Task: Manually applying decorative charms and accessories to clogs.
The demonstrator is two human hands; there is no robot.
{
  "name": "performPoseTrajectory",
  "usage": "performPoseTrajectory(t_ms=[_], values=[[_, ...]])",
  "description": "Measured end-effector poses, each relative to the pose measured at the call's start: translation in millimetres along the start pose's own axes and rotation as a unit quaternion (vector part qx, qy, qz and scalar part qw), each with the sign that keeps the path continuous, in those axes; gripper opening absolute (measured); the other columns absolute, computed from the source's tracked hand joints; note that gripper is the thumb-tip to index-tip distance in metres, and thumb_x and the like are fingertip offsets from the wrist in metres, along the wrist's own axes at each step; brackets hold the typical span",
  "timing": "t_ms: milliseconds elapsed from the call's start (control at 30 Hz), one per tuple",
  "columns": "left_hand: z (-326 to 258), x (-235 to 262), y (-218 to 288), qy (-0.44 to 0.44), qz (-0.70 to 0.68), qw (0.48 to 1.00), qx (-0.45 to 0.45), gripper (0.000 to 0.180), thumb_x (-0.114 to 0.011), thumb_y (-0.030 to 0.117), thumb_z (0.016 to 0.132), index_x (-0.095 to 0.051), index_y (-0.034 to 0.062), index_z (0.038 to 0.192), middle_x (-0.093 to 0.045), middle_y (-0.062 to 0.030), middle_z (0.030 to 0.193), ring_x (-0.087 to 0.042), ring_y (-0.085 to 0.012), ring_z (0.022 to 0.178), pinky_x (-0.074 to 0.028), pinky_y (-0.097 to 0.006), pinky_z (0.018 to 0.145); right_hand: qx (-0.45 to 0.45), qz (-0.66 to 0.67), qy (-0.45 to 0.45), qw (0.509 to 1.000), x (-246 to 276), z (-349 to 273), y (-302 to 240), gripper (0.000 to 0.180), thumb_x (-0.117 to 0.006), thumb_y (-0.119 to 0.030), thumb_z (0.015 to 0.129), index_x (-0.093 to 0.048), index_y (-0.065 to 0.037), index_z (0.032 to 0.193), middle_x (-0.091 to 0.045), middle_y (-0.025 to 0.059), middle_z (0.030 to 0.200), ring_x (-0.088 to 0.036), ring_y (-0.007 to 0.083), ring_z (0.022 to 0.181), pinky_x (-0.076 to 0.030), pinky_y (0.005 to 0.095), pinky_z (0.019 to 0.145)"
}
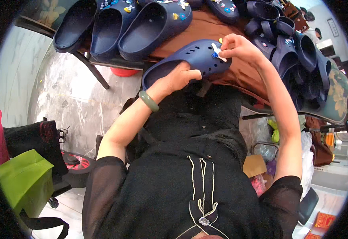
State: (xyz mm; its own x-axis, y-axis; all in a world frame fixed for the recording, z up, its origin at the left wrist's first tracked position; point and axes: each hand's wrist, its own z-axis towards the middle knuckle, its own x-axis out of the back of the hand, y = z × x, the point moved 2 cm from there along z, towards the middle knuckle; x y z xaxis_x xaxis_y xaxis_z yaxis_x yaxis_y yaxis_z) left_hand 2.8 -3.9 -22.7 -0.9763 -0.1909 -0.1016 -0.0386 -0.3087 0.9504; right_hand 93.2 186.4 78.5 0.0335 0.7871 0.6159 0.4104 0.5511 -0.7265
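A navy blue clog (pixel 193 55) with round and slotted vent holes lies tilted over my lap at the table edge, its toe to the right. My left hand (pixel 180 77) grips it at the opening, fingers inside and thumb outside. A white and blue charm (pixel 215 51) sits on the toe, with a small yellow piece (pixel 221 40) at the far edge. Over the toe, my right hand (pixel 237 48) is closed in a pinch beside these charms. Whatever lies between its fingertips is hidden.
Decorated navy clogs (pixel 154 30) line the table's far left, on and beside a brown cloth (pixel 197 28). More navy clogs (pixel 301 59) are piled at the right. A green bag (pixel 24 175) stands lower left; a cardboard piece (pixel 254 165) lies below the table at right.
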Motion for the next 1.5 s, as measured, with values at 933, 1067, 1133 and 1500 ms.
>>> performPoseTrajectory(t_ms=[933,1067,1133,1500], values=[[11,-11,8,0.029,-0.478,0.875,0.066,0.049,-0.053,0.001,0.068,-0.049,-0.0042,0.117,-0.060,-0.0138,0.109,-0.059,-0.0240,0.099,-0.046,-0.038,0.093,0.316,-0.392,0.210,0.838,-24,-34,-15,0.025,-0.070,-0.022,0.075,-0.065,-0.007,0.095,-0.057,0.0065,0.103,-0.052,0.0275,0.102,-0.042,0.0396,0.087],[13,-9,10,0.038,-0.458,0.884,0.088,0.049,-0.053,0.002,0.066,-0.050,-0.0057,0.114,-0.060,-0.0146,0.107,-0.060,-0.0241,0.097,-0.047,-0.037,0.091,0.336,-0.520,0.235,0.749,-31,-36,-20,0.026,-0.066,-0.023,0.079,-0.065,-0.008,0.100,-0.059,0.0081,0.102,-0.054,0.0263,0.098,-0.044,0.0382,0.082],[17,-11,10,0.033,-0.472,0.877,0.080,0.047,-0.052,0.002,0.066,-0.051,-0.0057,0.112,-0.061,-0.0142,0.106,-0.061,-0.0238,0.096,-0.047,-0.037,0.090,0.318,-0.442,0.241,0.803,-31,-29,-9,0.024,-0.065,-0.022,0.081,-0.066,-0.007,0.098,-0.060,0.0091,0.101,-0.055,0.0266,0.096,-0.044,0.0374,0.082],[23,-13,15,0.029,-0.503,0.860,0.085,0.036,-0.050,-0.001,0.064,-0.056,-0.0030,0.101,-0.062,-0.0111,0.096,-0.061,-0.0222,0.087,-0.049,-0.033,0.083,0.221,-0.313,0.218,0.898,-13,-20,0,0.016,-0.062,-0.016,0.084,-0.067,-0.002,0.091,-0.060,0.0101,0.089,-0.055,0.0255,0.091,-0.043,0.0343,0.081]])
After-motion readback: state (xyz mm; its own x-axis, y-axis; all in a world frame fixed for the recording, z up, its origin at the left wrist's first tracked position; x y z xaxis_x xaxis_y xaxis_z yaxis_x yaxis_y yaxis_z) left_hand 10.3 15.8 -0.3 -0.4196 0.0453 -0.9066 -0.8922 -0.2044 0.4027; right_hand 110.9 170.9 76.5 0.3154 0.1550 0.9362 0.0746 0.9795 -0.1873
